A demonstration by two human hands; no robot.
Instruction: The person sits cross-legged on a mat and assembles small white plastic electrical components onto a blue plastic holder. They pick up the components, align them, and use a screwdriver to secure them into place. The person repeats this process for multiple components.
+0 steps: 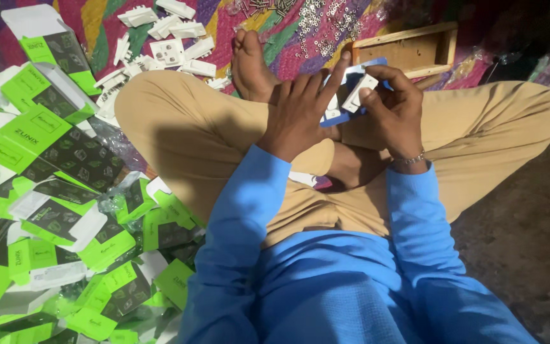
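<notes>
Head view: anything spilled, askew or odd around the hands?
Nothing damaged. Both hands hold a white part on a blue piece. Green cartons lie heaped at left, white parts and small metal bits are scattered loosely on the cloth.

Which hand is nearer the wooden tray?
Right. The right hand works a white plastic part just below the wooden tray; the left hand sits farther left, over the knee.
</notes>
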